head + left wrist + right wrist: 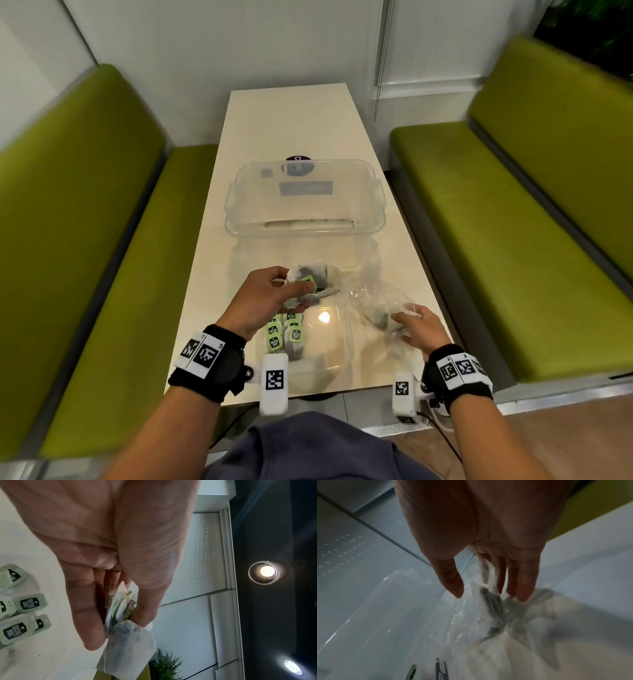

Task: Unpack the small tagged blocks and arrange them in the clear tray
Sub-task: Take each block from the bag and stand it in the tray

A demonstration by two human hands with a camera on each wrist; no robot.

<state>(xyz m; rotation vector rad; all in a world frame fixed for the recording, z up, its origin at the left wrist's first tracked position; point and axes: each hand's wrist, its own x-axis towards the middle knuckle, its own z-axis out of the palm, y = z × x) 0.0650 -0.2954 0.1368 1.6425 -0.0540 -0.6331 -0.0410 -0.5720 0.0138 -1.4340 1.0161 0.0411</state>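
Observation:
The tagged blocks are tea bags with green tags. Several tea bags lie in rows in the left part of the shallow clear tray at the near table edge. Above the tray's far left corner my left hand grips a bundle of tea bags between thumb and fingers. To the right of the tray my right hand touches a crumpled clear plastic bag with nearly straight fingers. A dark tea bag shows through the film.
A deep clear plastic bin stands further back on the narrow cream table. Green benches flank the table on both sides. A dark round sticker sits behind the bin.

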